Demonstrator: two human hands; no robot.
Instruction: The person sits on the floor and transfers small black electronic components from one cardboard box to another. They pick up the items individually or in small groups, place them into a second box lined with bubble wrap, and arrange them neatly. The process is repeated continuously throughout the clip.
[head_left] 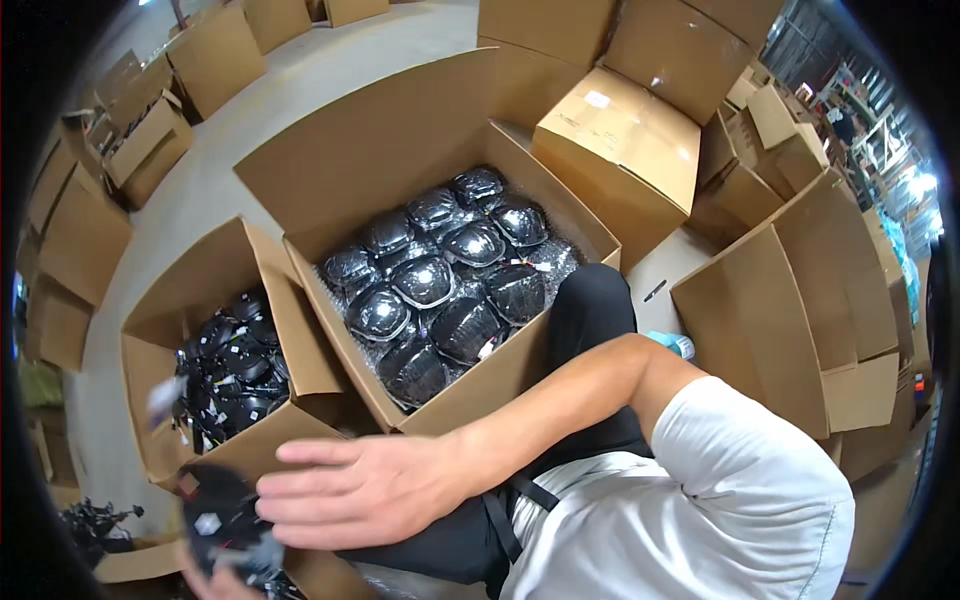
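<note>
My right hand [350, 490] reaches across to the left with its fingers stretched out. Its fingertips are at the edge of a dark rounded plastic part [215, 510], which has a small white label and is smeared by motion. Only part of my left hand [215, 582] shows, blurred, at the lower edge; it grips the underside of this part. Above them, a carton [150, 440] holds a heap of black parts [235, 355] with wires and white labels. A small whitish blurred thing [163, 400] shows against that carton's left side.
A large open carton [340, 135] before me contains rows of glossy black domed units [422, 280], wrapped in clear film over bubble wrap. Closed boxes [620, 140] stand behind it. Empty-looking open cartons [760, 310] stand at the right. Dark wired parts [100, 525] lie at lower left.
</note>
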